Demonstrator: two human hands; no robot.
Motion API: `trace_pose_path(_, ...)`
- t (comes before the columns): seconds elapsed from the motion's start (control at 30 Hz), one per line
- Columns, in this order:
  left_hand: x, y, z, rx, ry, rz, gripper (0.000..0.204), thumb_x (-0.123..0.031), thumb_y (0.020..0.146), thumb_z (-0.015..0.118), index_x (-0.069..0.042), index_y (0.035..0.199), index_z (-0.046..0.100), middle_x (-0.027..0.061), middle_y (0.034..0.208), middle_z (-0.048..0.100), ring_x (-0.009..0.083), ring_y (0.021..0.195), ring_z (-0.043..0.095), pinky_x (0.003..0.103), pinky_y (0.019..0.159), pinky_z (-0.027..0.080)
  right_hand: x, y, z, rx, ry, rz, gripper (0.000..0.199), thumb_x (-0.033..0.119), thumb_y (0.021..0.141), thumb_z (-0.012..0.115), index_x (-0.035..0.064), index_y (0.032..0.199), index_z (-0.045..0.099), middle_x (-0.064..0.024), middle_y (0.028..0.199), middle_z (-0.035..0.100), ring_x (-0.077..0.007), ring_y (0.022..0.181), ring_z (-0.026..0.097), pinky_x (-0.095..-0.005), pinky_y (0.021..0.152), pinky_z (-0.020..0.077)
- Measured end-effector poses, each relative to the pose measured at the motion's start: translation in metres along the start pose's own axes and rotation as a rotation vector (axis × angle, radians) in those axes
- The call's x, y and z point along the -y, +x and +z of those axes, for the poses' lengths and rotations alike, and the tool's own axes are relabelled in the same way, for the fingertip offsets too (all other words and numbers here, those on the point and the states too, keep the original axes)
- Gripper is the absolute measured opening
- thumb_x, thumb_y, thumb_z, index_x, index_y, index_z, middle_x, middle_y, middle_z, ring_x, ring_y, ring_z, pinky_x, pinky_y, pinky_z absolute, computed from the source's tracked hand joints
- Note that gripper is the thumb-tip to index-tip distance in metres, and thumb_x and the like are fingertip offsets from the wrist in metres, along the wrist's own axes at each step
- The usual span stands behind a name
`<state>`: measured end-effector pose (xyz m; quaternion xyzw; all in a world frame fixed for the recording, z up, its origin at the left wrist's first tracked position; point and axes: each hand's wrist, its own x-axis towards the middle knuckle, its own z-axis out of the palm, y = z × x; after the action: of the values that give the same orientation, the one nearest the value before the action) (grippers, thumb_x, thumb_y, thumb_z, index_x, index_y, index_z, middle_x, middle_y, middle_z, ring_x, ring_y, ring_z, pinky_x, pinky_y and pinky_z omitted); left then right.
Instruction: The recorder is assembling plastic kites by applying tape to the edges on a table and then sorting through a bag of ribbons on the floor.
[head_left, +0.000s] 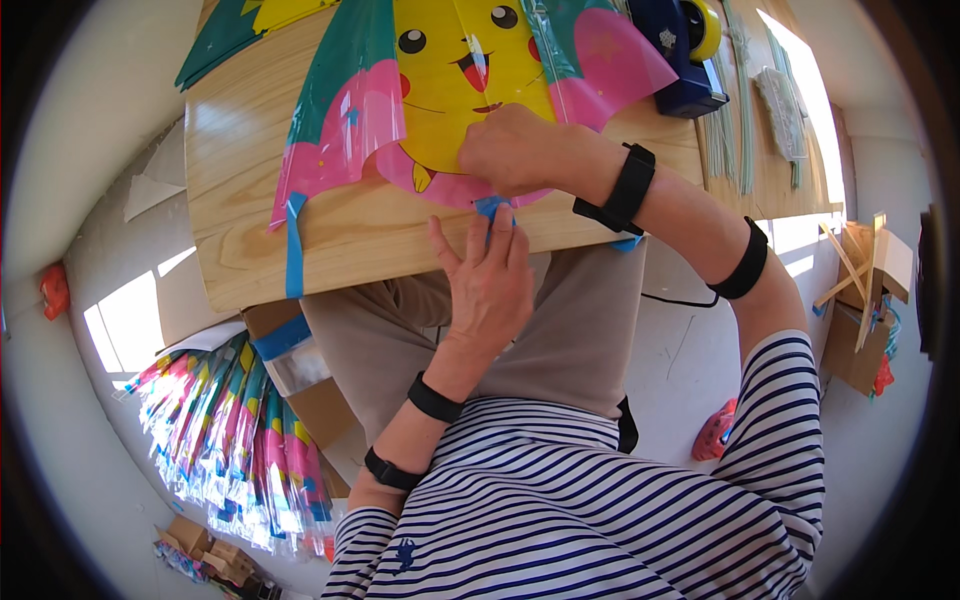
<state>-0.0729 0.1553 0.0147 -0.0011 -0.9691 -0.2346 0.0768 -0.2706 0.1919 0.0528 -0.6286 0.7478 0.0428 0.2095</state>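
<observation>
A thin plastic kite sheet (pixel 460 75) in yellow, pink and green, printed with a cartoon face, lies across the front of the wooden table. Over its lower middle, my right hand (pixel 510 150) is closed with its knuckles up. Its fingertips are turned away, so I cannot make out what they grip. Just below it, my left hand (pixel 490 285) reaches up with fingers stretched out. Its fingertips touch a small blue tab (pixel 490 205) at the sheet's bottom edge, close to the table's front edge. Blue tape (pixel 294 250) runs from the sheet's left corner over the wood.
A dark blue tape dispenser (pixel 690 60) stands right of the sheet, with thin pale rods (pixel 740 130) and a clear packet (pixel 782 112) beyond. More folded sheets (pixel 225 40) lie at the far left. Below left, many bagged colourful sheets (pixel 235 440) fan out beside a cardboard box (pixel 325 410).
</observation>
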Motion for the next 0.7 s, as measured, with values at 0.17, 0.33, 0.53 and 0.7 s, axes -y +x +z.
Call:
trace_pose_path(0.17,-0.003,0.001,-0.001,-0.01,0.001,0.008,0.053,-0.02,0.069,0.076,-0.001,0.114,0.057,0.0106,0.135,0.05,0.0303,0.12,0.047,0.073,0.112,0.011,0.003,0.001,-0.017,0.044,-0.005,0.125,0.015,0.017,0.07,0.071,0.0032,0.076,0.072,-0.0157,0.079,0.07,-0.0356,0.079,0.069,-0.0441,0.062,0.0542)
trace_pose_path(0.33,-0.004,0.001,-0.003,-0.009,-0.008,0.01,0.053,-0.021,0.069,0.076,-0.002,0.114,0.057,0.0106,0.134,0.051,0.03,0.12,0.047,0.072,0.112,0.011,-0.001,-0.003,-0.021,0.049,0.19,0.189,0.023,0.025,0.072,0.077,0.0039,0.08,0.072,-0.0149,0.078,0.069,-0.0357,0.079,0.069,-0.0434,0.067,0.0545)
trace_pose_path(0.53,-0.003,0.001,-0.004,-0.009,0.008,0.019,0.054,-0.021,0.068,0.078,-0.002,0.114,0.057,0.011,0.134,0.05,0.0312,0.121,0.047,0.072,0.112,0.011,-0.007,-0.015,-0.036,-0.425,0.367,0.372,0.019,0.02,0.07,0.072,0.0045,0.08,0.067,-0.013,0.082,0.068,-0.0341,0.083,0.067,-0.0437,0.069,0.0527)
trace_pose_path(0.7,-0.003,0.002,-0.004,0.001,-0.012,0.012,0.054,-0.021,0.068,0.078,-0.002,0.114,0.057,0.0117,0.136,0.05,0.0323,0.121,0.047,0.072,0.112,0.011,0.002,-0.041,0.018,-0.498,0.448,0.369,0.017,0.013,0.071,0.072,0.0011,0.075,0.061,-0.0157,0.077,0.065,-0.0365,0.074,0.062,-0.0449,0.064,0.0473)
